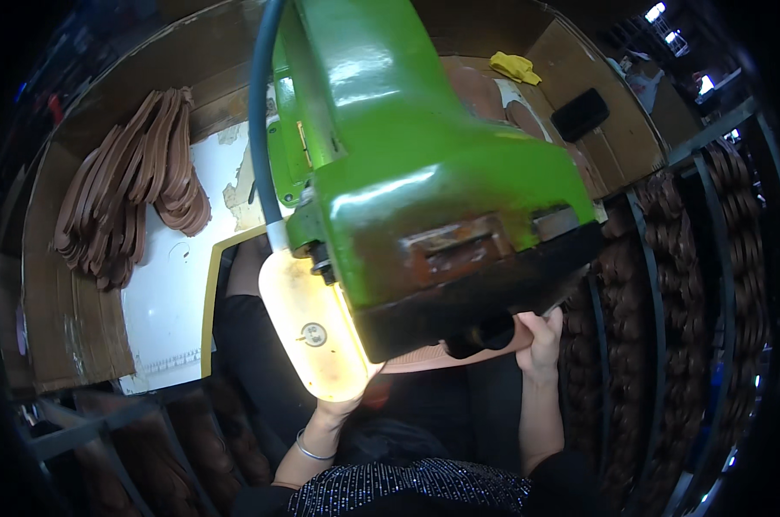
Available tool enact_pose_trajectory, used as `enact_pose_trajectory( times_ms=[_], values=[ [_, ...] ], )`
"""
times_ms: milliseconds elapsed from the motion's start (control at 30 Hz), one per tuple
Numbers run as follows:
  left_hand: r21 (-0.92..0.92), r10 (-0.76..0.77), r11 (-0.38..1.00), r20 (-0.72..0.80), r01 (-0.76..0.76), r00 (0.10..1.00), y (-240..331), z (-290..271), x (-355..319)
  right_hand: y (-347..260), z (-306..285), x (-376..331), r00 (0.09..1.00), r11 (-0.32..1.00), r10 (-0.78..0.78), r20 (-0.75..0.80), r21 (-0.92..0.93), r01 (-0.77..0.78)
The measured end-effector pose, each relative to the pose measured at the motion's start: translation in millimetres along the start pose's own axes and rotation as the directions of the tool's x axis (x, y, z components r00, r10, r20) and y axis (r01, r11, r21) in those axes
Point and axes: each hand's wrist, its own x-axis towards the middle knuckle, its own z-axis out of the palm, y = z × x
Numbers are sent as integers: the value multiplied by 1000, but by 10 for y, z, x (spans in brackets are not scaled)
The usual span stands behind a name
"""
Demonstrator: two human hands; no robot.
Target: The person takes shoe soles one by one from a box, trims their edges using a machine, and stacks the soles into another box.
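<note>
The right hand (pixel 542 340) grips the far end of a long pinkish sole piece (pixel 459 360), thumb and fingers closed on it. The left hand (pixel 342 407) is mostly behind the lit lamp (pixel 321 336) near the piece's other end, so its hold cannot be told. The piece spans the space between the hands, partly hidden under the dark front of the green machine (pixel 459 189). Working it well probably calls for level, matched support from both hands, so the piece neither sags nor twists, with the fingers well clear of the machine's dark rounded part (pixel 493 334). Brown soles (pixel 136 185) lie on the desk (pixel 170 267) ahead and left of the left hand.
</note>
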Motion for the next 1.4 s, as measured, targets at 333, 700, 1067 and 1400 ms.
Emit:
enact_pose_trajectory(
  times_ms=[333, 700, 1067, 1400],
  values=[
    [102, 18, 995, -110, -6, 994, 289, -582, 55, 485, 404, 372, 888, 962, -269, 372, 57, 268],
    [411, -248, 886, 28, 215, 968, 357, -1439, -307, 978, 727, 33, 738, 552, -229, 635, -541, 635],
    [338, -83, 940, 347, -42, 934, 127, -159, 169, 541, 847, -158, 889, 886, -383, 249, -173, 430],
    [62, 107, 993, -113, -100, 988, -181, 107, -100, 516, 1054, -43, 827, 794, -421, 374, -290, 535]
  ],
)
